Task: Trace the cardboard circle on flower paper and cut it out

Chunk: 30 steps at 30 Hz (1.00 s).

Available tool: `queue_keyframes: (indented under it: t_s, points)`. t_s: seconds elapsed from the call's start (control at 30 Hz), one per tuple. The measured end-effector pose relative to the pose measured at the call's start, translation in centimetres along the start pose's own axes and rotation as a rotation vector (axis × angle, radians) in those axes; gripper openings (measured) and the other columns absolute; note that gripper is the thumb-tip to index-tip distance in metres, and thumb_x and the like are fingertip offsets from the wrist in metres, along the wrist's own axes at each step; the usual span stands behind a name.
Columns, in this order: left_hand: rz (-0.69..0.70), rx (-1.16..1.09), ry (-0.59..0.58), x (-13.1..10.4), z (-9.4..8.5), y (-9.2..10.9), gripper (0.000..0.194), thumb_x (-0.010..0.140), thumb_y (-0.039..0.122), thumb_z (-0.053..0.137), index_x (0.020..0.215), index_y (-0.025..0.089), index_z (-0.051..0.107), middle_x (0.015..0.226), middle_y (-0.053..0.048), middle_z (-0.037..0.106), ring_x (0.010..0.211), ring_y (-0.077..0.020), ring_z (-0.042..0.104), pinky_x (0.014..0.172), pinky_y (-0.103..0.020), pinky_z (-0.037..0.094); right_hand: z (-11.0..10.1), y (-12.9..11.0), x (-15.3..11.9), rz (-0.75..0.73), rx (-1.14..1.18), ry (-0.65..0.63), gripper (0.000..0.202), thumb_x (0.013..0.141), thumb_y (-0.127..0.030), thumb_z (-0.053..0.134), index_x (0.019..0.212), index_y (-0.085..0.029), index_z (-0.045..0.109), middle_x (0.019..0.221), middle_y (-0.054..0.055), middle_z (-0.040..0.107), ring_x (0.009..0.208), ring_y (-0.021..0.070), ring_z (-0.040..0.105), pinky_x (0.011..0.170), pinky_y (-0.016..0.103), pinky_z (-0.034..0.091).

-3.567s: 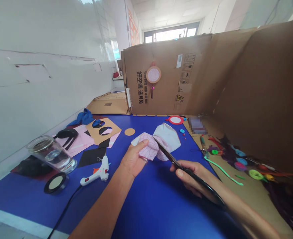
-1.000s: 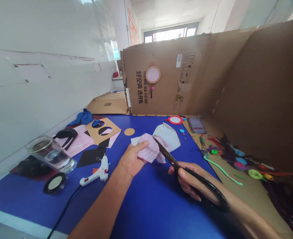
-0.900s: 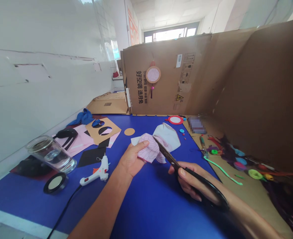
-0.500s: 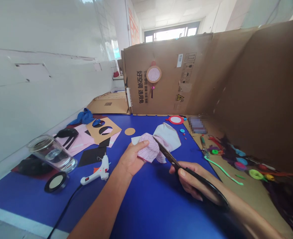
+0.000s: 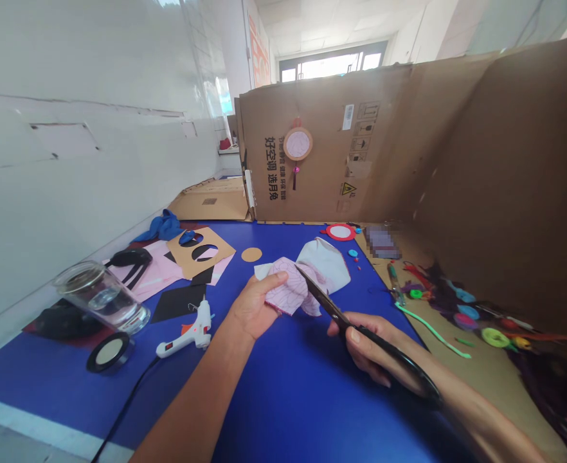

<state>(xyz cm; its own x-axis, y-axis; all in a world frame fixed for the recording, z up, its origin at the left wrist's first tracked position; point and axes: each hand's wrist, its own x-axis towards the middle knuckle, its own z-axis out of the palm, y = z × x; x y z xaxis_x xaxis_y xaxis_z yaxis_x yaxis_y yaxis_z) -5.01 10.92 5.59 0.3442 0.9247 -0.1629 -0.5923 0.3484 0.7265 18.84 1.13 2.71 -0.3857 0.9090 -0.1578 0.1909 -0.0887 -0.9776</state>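
Observation:
A piece of pale pink patterned fabric (image 5: 287,287), white on its reverse, is pinched in my left hand (image 5: 257,307), thumb on top. The fabric hangs over the middle of the blue table, partly folded. My right hand (image 5: 368,347) is wrapped round the black handles of a pair of scissors (image 5: 323,297). The blades point up and left, with their tips at the fabric just right of my left thumb. Behind the fabric's left side lies a round tan disc (image 5: 251,255).
A white glue gun (image 5: 187,337), a glass jar (image 5: 103,301) and cut cardboard (image 5: 225,245) lie at the left. A red-rimmed disc (image 5: 340,232) lies behind. Craft bits, including a green pipe cleaner (image 5: 432,330), are at the right. Tall cardboard (image 5: 322,186) stands behind.
The scissors' handles and my right hand have shifted very slightly. The fabric and my left hand are almost unchanged.

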Motion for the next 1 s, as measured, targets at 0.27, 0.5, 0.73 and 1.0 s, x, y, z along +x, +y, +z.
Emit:
queue_keyframes:
  t_s: [0.27,0.5,0.73,1.0]
  points:
    - [-0.018,0.014,0.02,-0.1,0.0,-0.2,0.028,0.076,0.01,0.089,0.102,0.012,0.08,0.105,-0.015,0.086,0.104,-0.0301,0.082,0.108,-0.046,0.062,-0.1,0.2,0.0,-0.019,-0.009,-0.013,0.081,0.096,-0.091,0.053,0.123,-0.016,0.064,0.06,-0.008,0.049,0.044,0.0082,0.037,0.044,0.022,0.03]
    - [-0.02,0.005,0.025,-0.1,0.1,-0.4,0.029,0.075,0.008,0.089,0.103,0.011,0.081,0.104,-0.016,0.086,0.103,-0.0308,0.082,0.107,-0.046,0.062,-0.1,0.5,0.1,-0.024,0.001,-0.012,0.081,0.095,-0.091,0.056,0.122,-0.016,0.065,0.058,-0.009,0.047,0.041,0.0082,0.035,0.042,0.022,0.029]
    - [-0.013,0.005,0.012,-0.2,0.0,-0.4,0.028,0.075,0.009,0.089,0.103,0.011,0.081,0.105,-0.016,0.085,0.105,-0.0315,0.082,0.109,-0.047,0.06,-0.1,0.1,0.1,-0.043,0.032,-0.015,0.074,0.095,-0.089,0.06,0.118,-0.018,0.064,0.059,-0.011,0.041,0.042,0.0071,0.03,0.039,0.021,0.026]
    - [-0.028,-0.006,0.004,0.0,-0.2,-0.3,0.027,0.076,0.009,0.088,0.102,0.011,0.08,0.104,-0.015,0.085,0.102,-0.0305,0.082,0.107,-0.047,0.061,0.1,-0.4,-0.1,-0.027,0.023,-0.002,0.078,0.092,-0.092,0.061,0.116,-0.018,0.065,0.06,-0.01,0.041,0.041,0.0066,0.03,0.04,0.022,0.024]
